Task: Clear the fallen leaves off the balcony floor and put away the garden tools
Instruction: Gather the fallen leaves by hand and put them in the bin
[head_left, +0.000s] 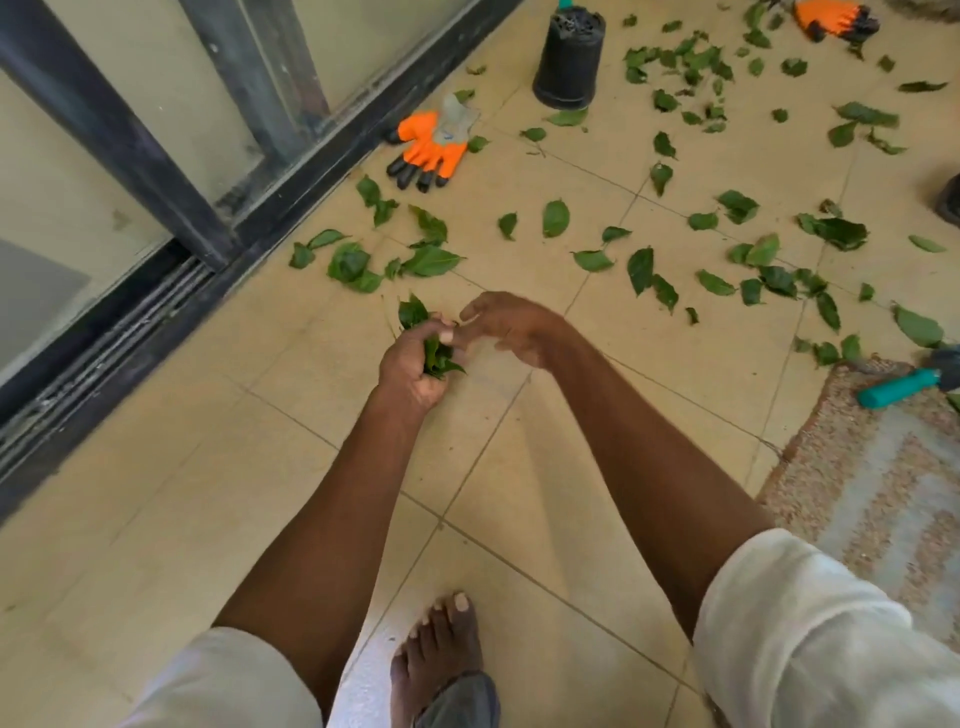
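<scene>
Leaves: bunch gripped in left hand, frame centre; right hand beside, fingers loose, holding nothing.

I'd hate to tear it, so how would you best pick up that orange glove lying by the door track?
Probably by the grey cuff, coming from above on the side toward the black pot. The orange glove lies flat on the tile, its dark fingertips pointing back toward the person and the cuff away from them. The door track crowds its left side, while the right side is open floor.
</scene>
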